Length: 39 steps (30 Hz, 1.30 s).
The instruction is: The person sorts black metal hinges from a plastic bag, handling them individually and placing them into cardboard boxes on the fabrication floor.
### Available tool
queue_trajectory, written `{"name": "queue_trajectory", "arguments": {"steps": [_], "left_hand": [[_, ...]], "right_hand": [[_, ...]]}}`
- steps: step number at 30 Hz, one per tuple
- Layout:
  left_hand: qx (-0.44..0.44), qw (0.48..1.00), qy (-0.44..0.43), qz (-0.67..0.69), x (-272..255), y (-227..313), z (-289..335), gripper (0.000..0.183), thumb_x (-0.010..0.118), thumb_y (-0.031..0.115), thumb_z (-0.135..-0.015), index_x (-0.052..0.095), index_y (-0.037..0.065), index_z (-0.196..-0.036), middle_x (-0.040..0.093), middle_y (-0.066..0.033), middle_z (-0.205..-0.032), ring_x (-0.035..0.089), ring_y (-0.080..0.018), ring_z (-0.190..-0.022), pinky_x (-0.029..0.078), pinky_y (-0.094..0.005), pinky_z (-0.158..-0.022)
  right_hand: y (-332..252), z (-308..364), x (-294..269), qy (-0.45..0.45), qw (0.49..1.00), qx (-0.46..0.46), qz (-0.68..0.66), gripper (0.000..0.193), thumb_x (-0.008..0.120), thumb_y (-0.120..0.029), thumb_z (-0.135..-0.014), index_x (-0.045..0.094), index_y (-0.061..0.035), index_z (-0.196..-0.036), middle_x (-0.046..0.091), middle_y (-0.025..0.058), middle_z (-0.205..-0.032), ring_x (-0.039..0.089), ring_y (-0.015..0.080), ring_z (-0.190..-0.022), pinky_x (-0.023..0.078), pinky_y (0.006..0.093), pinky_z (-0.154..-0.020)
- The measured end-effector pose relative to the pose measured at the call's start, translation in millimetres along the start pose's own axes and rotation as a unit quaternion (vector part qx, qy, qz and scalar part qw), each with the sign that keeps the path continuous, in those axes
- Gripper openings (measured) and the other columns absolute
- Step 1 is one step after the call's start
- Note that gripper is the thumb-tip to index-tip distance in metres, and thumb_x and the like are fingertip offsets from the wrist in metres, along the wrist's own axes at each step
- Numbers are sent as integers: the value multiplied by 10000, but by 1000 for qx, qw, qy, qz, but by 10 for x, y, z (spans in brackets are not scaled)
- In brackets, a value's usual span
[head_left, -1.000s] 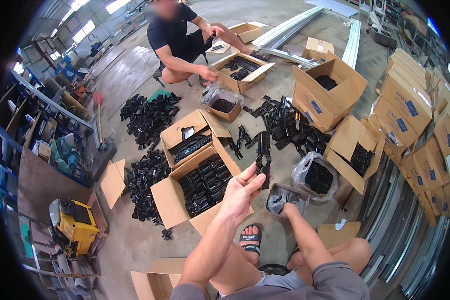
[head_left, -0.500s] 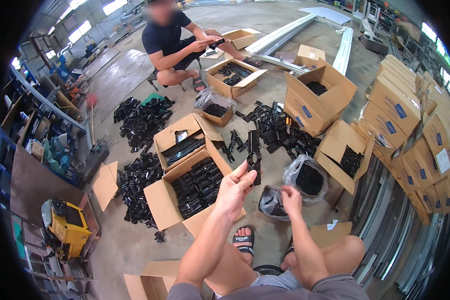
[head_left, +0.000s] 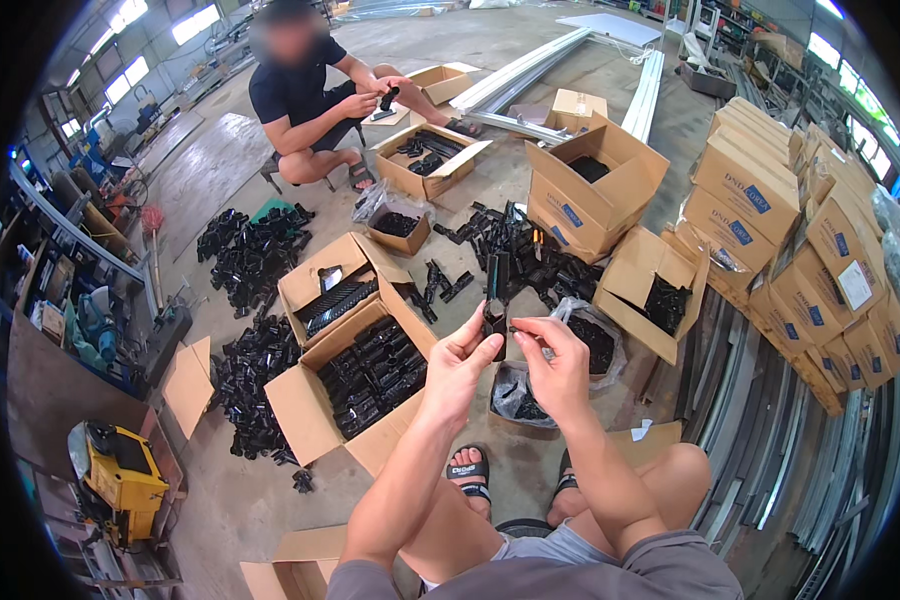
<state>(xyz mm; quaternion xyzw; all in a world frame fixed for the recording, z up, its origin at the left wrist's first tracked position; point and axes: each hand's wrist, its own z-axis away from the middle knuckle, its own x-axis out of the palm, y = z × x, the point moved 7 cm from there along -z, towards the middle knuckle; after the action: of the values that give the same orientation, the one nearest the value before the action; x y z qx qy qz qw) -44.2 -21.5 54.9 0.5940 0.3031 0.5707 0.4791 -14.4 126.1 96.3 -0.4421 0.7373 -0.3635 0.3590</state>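
My left hand (head_left: 458, 362) is closed around the lower end of a long black plastic bracket (head_left: 498, 272), which stands nearly upright in front of me. Close beside that end, my right hand (head_left: 557, 362) pinches a small dark piece (head_left: 515, 330), too small to name; whether it touches the bracket I cannot tell. Under my right hand is a small box lined with clear plastic (head_left: 510, 392), partly hidden by the hand. Behind it a second clear bag (head_left: 610, 372) holds small black pieces. To the left, an open carton (head_left: 300, 418) contains rows of similar black brackets.
Heaps of black brackets (head_left: 255, 385) lie on the floor at left, with another pile (head_left: 530, 250) ahead. A co-worker (head_left: 305, 100) sits beyond the cartons, handling a black part. Stacked cartons (head_left: 745, 190) and long metal profiles (head_left: 760, 440) line the right. A yellow machine (head_left: 125, 480) stands at left.
My right hand has risen from the small plastic-lined box to the bracket's lower end, bringing a small dark piece. My left hand still holds the bracket. The whole view has shifted slightly.
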Motion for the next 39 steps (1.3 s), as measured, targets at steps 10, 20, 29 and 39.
{"name": "queue_trajectory", "arguments": {"steps": [10, 20, 29, 39], "left_hand": [[32, 999, -20, 3, -11, 68, 47, 564, 656, 47, -961, 448, 32, -1485, 666, -11, -1194, 584, -45, -1010, 480, -230, -917], [82, 993, 7, -85, -169, 60, 16, 554, 619, 32, -955, 432, -37, -1472, 636, -78, -1294, 610, -116, -1082, 475, -262, -964], [41, 999, -11, -16, 120, 14, 50, 436, 576, 6, -978, 515, -39, -1407, 665, -54, -1215, 625, -99, -1048, 490, -252, -936], [21, 1000, -16, 0, 130, -23, 50, 385, 580, 35, -989, 546, -23, -1367, 678, -48, -1180, 635, -104, -1040, 502, -264, -930]], "right_hand": [[-38, 76, 106, 29, 999, 21, -12, 143, 674, -36, -903, 711, 6, -1035, 706, 134, -921, 692, 220, -765, 534, 321, -679], [-10, 110, 248, 35, 998, -26, 38, 170, 657, -68, -921, 688, 1, -1073, 710, 159, -975, 710, 265, -887, 541, 362, -746], [179, 178, 61, 47, 994, 85, -58, 210, 673, -53, -926, 700, 0, -1128, 733, 115, -1017, 705, 173, -883, 545, 298, -777], [99, 184, 18, 81, 996, -29, 16, 170, 657, -3, -908, 702, 3, -1072, 718, 125, -993, 707, 244, -890, 548, 325, -772]]}}
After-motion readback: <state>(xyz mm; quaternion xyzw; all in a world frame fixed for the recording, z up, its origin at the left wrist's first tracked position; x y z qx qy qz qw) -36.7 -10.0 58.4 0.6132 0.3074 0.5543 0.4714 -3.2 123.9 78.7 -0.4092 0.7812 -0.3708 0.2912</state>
